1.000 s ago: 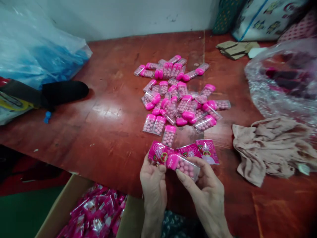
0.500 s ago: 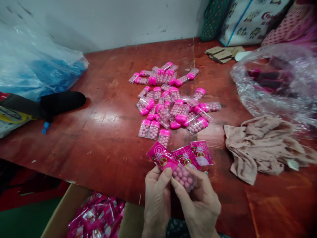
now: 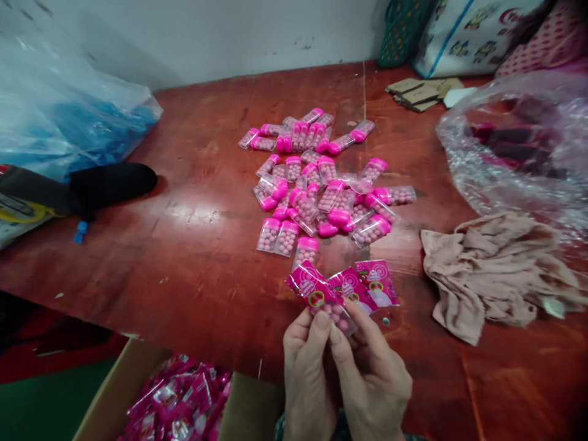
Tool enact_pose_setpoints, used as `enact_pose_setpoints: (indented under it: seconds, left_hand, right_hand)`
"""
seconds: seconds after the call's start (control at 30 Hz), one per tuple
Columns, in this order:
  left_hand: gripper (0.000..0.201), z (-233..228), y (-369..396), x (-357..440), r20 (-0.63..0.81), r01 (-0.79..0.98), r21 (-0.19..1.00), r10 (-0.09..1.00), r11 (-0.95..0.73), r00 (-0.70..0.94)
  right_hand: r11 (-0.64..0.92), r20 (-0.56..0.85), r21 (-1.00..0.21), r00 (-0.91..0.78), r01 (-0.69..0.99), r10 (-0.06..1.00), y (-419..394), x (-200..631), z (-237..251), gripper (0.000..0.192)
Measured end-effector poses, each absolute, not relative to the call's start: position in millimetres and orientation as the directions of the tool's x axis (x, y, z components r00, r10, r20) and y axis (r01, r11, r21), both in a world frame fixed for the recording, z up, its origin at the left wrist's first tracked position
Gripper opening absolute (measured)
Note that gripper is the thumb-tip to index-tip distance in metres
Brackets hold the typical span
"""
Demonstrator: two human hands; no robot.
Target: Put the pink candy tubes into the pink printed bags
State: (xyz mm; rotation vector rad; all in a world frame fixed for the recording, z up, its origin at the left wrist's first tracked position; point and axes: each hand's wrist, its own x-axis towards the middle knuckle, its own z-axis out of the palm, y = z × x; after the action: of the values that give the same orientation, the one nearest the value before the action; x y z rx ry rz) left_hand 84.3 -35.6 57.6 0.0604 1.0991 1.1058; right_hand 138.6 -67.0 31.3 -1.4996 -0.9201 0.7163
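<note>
Head view showed the left hand (image 3: 307,373) and right hand (image 3: 374,380) pressed together at the table's (image 3: 193,245) near edge, both pinching a candy box (image 3: 339,315) half inside a pink wrapper (image 3: 313,288) above their fingertips.

Cardboard box (image 3: 114,392) cut off by the lower edge; clear bag (image 3: 514,147) contents blurred; candy container (image 3: 339,316) largely hidden inside pink sleeve (image 3: 315,291).
</note>
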Motion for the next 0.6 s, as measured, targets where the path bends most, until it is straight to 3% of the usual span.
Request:
enact_pose_setpoints:
  seconds: [0.1, 0.2, 0.47, 0.6]
  left_hand:
    - [0.014, 58.9, -35.1, 82.3, -0.680, -0.683, 0.538, 0.733, 0.495, -0.005]
    - [0.018, 59.2, -29.2, 74.0, -0.667, -0.637, 0.577, 0.745, 0.512, -0.005]
    - [0.018, 64.1, -32.5, 67.7, -0.553, -0.529, 0.604, 0.792, 0.596, 0.260]
    - [0.019, 63.3, -37.1, 62.6, -0.598, -0.493, 0.593, 0.759, 0.636, 0.258]
  right_hand:
    - [-0.068, -0.056, -0.998, 0.443, 0.010, 0.895, -62.6, 139.3, 33.5, 0.037]
    - [-0.117, -0.142, -0.989, 0.349, -0.093, 0.926, -59.8, 142.4, 33.2, 0.050]
    - [-0.052, -0.053, -0.999, 0.307, -0.012, 0.950, -58.5, 162.7, 35.2, 0.036]
    - [-0.015, -0.004, -0.999, 0.213, 0.050, 0.977, -55.4, 171.7, 35.9, 0.024]
